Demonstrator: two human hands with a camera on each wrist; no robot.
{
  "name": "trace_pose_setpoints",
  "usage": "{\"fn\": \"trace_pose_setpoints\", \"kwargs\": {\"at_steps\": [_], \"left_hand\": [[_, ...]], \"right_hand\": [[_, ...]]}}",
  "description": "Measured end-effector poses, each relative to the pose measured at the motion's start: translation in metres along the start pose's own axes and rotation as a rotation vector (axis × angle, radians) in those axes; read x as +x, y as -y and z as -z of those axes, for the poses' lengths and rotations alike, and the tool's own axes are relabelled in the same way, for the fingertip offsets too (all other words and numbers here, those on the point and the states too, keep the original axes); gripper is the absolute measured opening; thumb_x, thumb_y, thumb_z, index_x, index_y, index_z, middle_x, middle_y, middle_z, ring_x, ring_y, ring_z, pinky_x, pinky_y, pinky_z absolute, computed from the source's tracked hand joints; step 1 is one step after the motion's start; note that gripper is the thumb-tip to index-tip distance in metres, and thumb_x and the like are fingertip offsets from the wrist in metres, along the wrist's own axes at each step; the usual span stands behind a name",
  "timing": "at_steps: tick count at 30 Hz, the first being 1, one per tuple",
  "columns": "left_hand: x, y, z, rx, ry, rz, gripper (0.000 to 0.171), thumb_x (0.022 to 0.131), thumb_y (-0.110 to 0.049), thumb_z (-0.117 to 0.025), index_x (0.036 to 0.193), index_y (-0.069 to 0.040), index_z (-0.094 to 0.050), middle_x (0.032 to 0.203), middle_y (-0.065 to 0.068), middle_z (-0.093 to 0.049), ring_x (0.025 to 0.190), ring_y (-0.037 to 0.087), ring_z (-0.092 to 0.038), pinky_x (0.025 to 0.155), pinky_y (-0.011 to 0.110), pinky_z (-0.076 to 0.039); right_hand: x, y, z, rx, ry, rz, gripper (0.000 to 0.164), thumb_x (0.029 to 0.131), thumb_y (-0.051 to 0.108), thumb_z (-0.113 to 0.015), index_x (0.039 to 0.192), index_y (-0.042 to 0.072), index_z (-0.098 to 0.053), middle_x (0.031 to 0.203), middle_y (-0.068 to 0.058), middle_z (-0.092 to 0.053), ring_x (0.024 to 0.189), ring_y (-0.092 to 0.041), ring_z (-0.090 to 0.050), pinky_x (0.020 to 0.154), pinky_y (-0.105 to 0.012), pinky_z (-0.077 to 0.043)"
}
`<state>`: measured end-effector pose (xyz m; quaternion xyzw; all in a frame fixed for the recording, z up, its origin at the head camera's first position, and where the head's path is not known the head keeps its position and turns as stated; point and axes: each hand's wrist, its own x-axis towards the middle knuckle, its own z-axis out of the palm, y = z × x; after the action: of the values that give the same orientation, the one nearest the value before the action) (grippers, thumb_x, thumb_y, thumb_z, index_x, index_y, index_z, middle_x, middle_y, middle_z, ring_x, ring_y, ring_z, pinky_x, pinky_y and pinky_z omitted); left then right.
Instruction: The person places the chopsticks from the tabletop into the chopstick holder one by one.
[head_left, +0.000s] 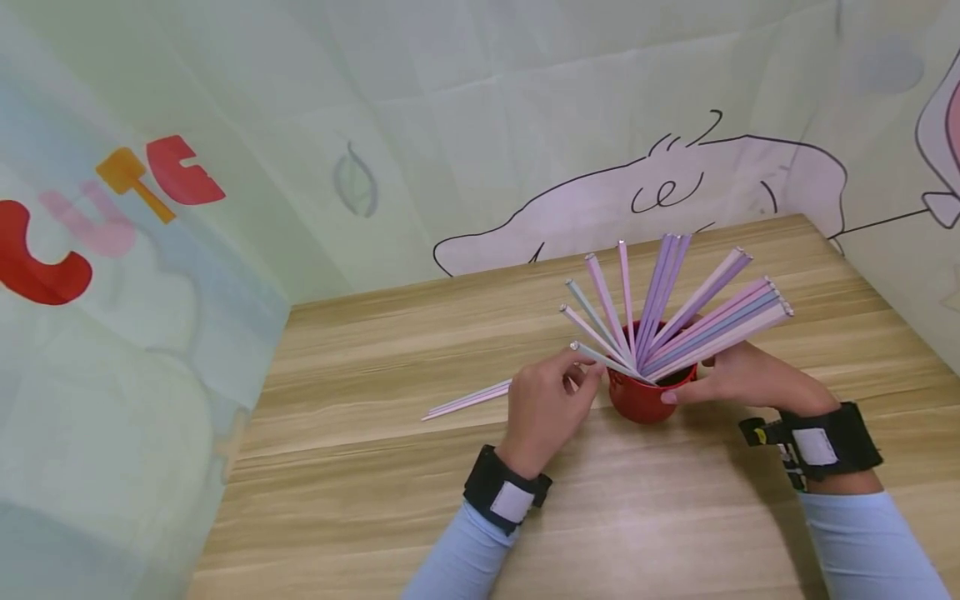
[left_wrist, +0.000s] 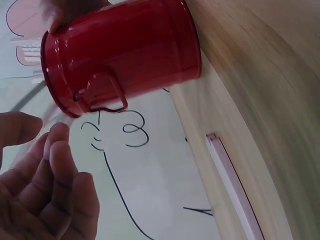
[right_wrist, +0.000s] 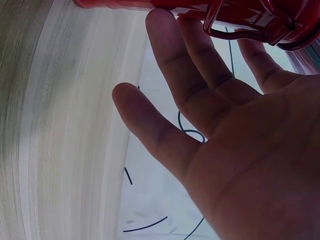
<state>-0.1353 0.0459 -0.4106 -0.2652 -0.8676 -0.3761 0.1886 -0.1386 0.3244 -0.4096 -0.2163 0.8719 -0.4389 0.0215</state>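
Note:
A red cup (head_left: 643,402) with a glossy wall and a thin looped handle (left_wrist: 122,95) stands on the table, full of pastel chopsticks (head_left: 656,279) fanned out over its rim. My right hand (head_left: 757,373) holds the cup from the right side, thumb near the front rim and fingers behind; the right wrist view shows fingertips against the red wall. At the cup's left rim, my left hand (head_left: 551,404) pinches a pale grey-green chopstick (head_left: 618,364) that leans left from the cup. The left wrist view shows thumb and fingertips close together beside the rim.
A few pink and purple chopsticks (head_left: 465,402) lie on the wooden table (head_left: 360,358), left of the cup and partly behind my left hand. A cloth backdrop (head_left: 420,108) with cartoon drawings rises behind the table and along its left side.

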Motion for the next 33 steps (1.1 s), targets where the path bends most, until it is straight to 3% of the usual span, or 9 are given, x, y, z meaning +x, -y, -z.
{"fn": "trace_pose_setpoints", "kwargs": {"at_steps": [3,7,11,16,24,33], "left_hand": [[0.000,0.009,0.006,0.026,-0.012,0.006,0.015,0.094,-0.025,-0.072,0.100,-0.012,-0.077,0.072,-0.005,-0.068,0.060,0.005,-0.055,0.052,0.017,-0.041],[-0.001,0.026,0.018,0.136,0.007,0.044,0.016,0.092,-0.024,-0.073,0.102,-0.011,-0.076,0.075,-0.004,-0.068,0.060,0.007,-0.057,0.052,0.020,-0.041],[-0.003,0.041,0.030,0.242,0.094,0.107,0.018,0.093,-0.024,-0.071,0.104,-0.011,-0.075,0.081,0.000,-0.070,0.064,0.011,-0.059,0.053,0.024,-0.043],[-0.006,0.055,0.039,0.325,0.207,0.157,0.016,0.092,-0.023,-0.071,0.100,-0.010,-0.076,0.087,0.004,-0.071,0.074,0.017,-0.064,0.058,0.031,-0.050],[-0.014,0.070,0.041,0.409,0.326,0.188,0.010,0.088,-0.019,-0.075,0.090,-0.010,-0.077,0.083,0.003,-0.068,0.075,0.020,-0.064,0.059,0.033,-0.051],[-0.020,0.077,0.037,0.442,0.344,0.189,0.006,0.083,-0.015,-0.078,0.086,-0.012,-0.075,0.078,0.001,-0.063,0.071,0.020,-0.062,0.053,0.033,-0.049]], "right_hand": [[0.000,0.000,0.001,0.010,0.006,0.007,0.080,0.074,0.021,-0.092,0.141,0.009,-0.049,0.130,-0.005,-0.060,0.110,-0.021,-0.052,0.088,-0.030,-0.046],[0.001,0.001,0.000,0.008,0.009,0.013,0.081,0.074,0.021,-0.092,0.141,0.009,-0.048,0.130,-0.004,-0.060,0.110,-0.020,-0.052,0.087,-0.030,-0.045],[0.001,0.002,-0.001,-0.007,0.006,0.003,0.082,0.074,0.022,-0.092,0.141,0.009,-0.047,0.129,-0.005,-0.060,0.105,-0.022,-0.049,0.083,-0.034,-0.046],[0.000,0.001,-0.001,0.000,0.007,-0.001,0.083,0.074,0.022,-0.092,0.142,0.010,-0.048,0.133,-0.005,-0.059,0.113,-0.021,-0.051,0.090,-0.029,-0.044],[-0.002,0.001,0.000,-0.004,-0.001,-0.001,0.080,0.074,0.021,-0.092,0.140,0.010,-0.048,0.132,-0.006,-0.059,0.112,-0.017,-0.050,0.089,-0.026,-0.044],[0.000,0.001,-0.004,0.036,0.004,0.000,0.074,0.075,0.018,-0.091,0.139,0.013,-0.055,0.130,-0.002,-0.062,0.115,-0.012,-0.055,0.092,-0.018,-0.043]]}}
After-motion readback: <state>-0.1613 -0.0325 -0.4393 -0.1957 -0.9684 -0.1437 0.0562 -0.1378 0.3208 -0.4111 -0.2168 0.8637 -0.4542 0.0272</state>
